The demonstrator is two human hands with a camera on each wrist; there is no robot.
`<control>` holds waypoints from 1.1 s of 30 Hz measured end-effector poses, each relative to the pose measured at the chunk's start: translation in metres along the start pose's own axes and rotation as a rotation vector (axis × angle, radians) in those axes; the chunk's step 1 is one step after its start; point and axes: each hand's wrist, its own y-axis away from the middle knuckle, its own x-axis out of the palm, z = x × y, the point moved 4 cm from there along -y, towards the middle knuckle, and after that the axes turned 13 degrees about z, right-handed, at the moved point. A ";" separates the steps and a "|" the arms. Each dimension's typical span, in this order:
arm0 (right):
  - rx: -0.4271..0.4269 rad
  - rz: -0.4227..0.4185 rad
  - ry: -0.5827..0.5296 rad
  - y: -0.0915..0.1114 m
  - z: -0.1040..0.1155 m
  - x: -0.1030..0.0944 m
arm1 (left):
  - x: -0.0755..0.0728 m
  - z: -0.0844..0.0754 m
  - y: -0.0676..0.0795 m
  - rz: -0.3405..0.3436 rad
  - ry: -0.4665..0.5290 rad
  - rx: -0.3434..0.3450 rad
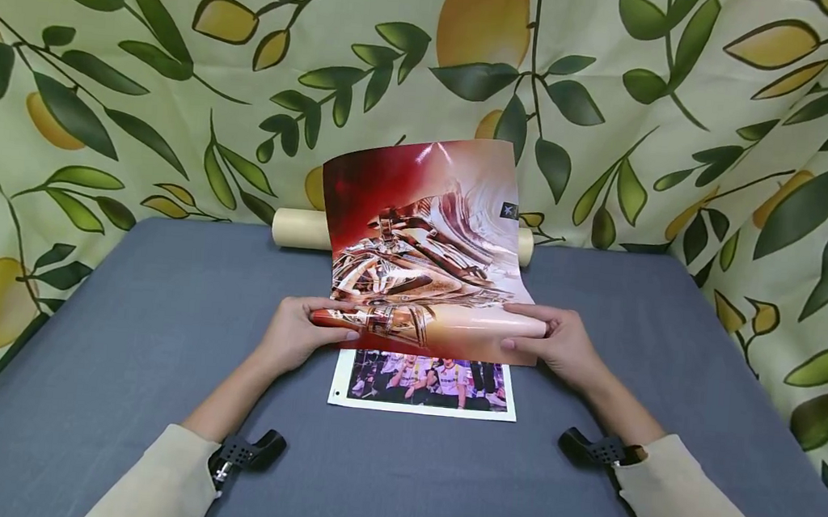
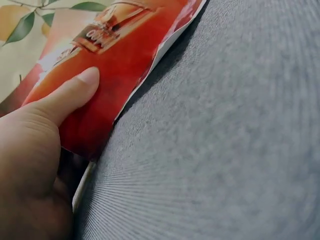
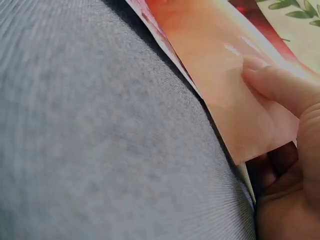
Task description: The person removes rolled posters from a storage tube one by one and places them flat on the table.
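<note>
A glossy red and peach poster (image 1: pixel 415 250) with a metallic machine-like picture bends upright over the table, its lower part curved in a fold or roll towards me. My left hand (image 1: pixel 294 332) grips its lower left side, the thumb on the printed face in the left wrist view and the other fingers behind the sheet. On the opposite side my right hand (image 1: pixel 566 345) pinches the lower right part the same way, its thumb (image 3: pixel 270 82) flat on the peach print. A white-bordered photo print (image 1: pixel 424 409) of several people lies under the poster's lower edge, mostly covered.
Behind the poster a cream tube (image 1: pixel 302 229) lies crosswise at the table's back edge, its middle hidden. A grey-blue cloth covers the table (image 1: pixel 396 484). A curtain (image 1: pixel 375 12) printed with leaves and fruit hangs at the back and sides.
</note>
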 end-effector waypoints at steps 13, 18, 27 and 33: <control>-0.021 0.049 -0.418 0.001 -0.008 -0.007 | 0.003 0.001 0.007 0.215 0.013 0.126; 0.041 0.004 -0.311 -0.005 -0.013 -0.005 | 0.003 -0.001 0.013 0.336 -0.045 0.244; -0.045 0.013 -0.295 -0.006 -0.010 -0.006 | -0.001 0.001 0.005 0.249 0.179 0.239; -0.056 0.049 -0.301 -0.005 -0.007 -0.007 | -0.004 0.002 0.000 0.252 0.257 0.203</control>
